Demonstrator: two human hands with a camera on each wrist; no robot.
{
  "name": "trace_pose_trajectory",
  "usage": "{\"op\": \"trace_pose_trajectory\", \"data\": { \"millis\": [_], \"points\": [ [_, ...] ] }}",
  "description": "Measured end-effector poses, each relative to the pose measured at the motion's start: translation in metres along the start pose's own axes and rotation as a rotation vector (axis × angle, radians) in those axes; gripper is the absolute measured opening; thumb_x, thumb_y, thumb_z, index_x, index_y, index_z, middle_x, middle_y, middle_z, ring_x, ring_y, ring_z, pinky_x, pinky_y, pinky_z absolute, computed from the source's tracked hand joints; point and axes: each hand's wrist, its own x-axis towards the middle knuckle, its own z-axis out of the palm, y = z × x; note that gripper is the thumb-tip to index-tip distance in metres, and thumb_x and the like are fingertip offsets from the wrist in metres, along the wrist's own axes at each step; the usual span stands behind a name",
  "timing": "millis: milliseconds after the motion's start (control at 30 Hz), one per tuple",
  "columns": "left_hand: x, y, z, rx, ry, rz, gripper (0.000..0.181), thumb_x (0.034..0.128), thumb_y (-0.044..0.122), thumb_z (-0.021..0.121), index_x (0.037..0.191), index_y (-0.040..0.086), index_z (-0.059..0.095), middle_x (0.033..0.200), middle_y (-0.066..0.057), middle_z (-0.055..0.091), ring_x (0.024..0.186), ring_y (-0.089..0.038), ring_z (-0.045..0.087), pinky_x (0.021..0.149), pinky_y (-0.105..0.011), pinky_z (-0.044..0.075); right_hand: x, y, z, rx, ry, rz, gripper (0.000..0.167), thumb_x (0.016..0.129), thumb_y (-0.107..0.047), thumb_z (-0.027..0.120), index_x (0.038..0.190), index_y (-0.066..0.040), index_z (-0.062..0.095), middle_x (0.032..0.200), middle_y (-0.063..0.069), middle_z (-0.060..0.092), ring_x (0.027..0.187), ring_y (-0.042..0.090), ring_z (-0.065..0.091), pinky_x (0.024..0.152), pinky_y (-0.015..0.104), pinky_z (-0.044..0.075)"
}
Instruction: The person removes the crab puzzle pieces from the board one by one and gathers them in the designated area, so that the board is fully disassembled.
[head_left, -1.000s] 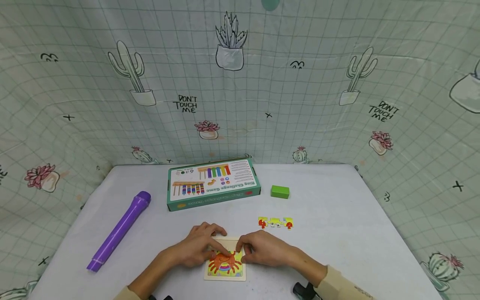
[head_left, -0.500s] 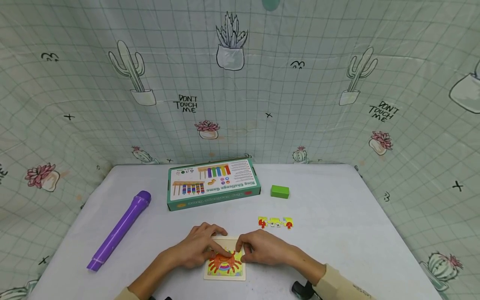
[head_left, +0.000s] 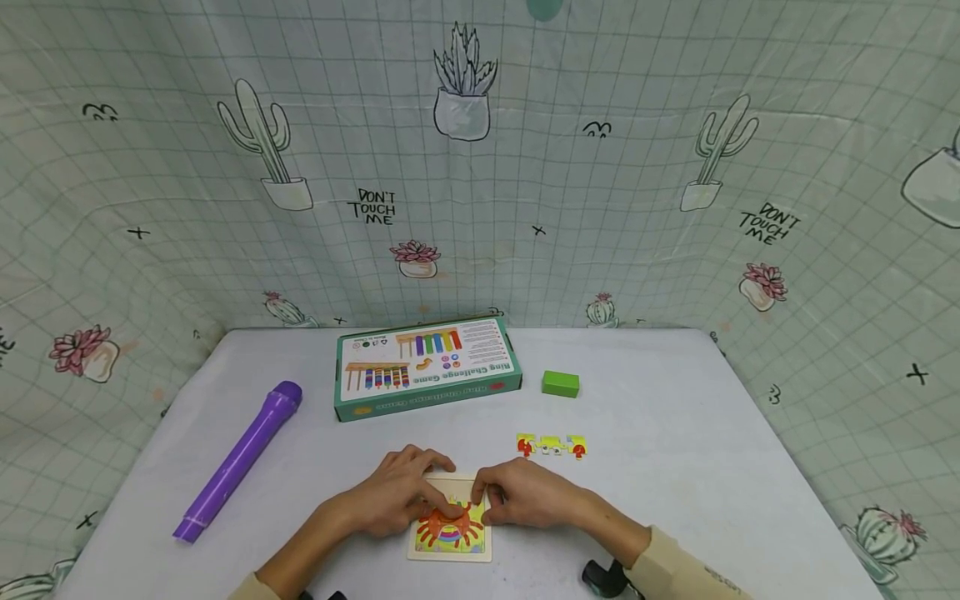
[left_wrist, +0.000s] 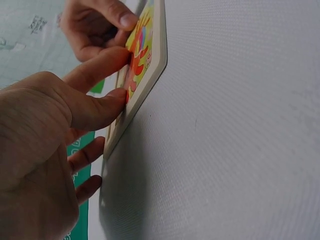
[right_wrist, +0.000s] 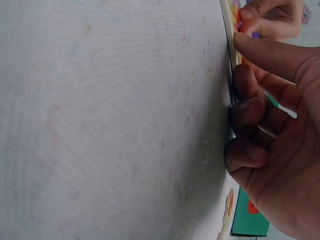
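Note:
A wooden puzzle board with a red crab picture on yellow pieces lies flat near the table's front edge. My left hand rests over its upper left part, index finger and thumb touching the crab pieces; in the left wrist view the other fingers of the left hand spread past the frame. At the upper right edge, my right hand grips the board with thumb and index finger. The right wrist view shows the right hand with its thumb on the rim and the other fingers curled beside it.
Loose yellow and red puzzle pieces lie in a row right of the board, beyond my right hand. Behind them sits a green block. A green and white game box is at the back, and a purple stick lies at the left.

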Motion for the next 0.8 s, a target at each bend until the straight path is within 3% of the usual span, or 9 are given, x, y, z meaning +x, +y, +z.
{"op": "trace_pose_trajectory", "data": {
  "millis": [800],
  "points": [
    [0.0017, 0.0008, -0.0034, 0.020, -0.016, 0.013, 0.037, 0.0969, 0.014, 0.065, 0.112, 0.046, 0.075, 0.139, 0.003, 0.051, 0.122, -0.022, 0.040, 0.102, -0.055, 0.030, 0.0026, 0.0007, -0.0057, 0.063, -0.050, -0.018, 0.014, 0.090, -0.018, 0.076, 0.099, -0.023, 0.068, 0.068, -0.013, 0.054, 0.061, -0.002, 0.048, 0.060, 0.017, 0.040]
  ]
}}
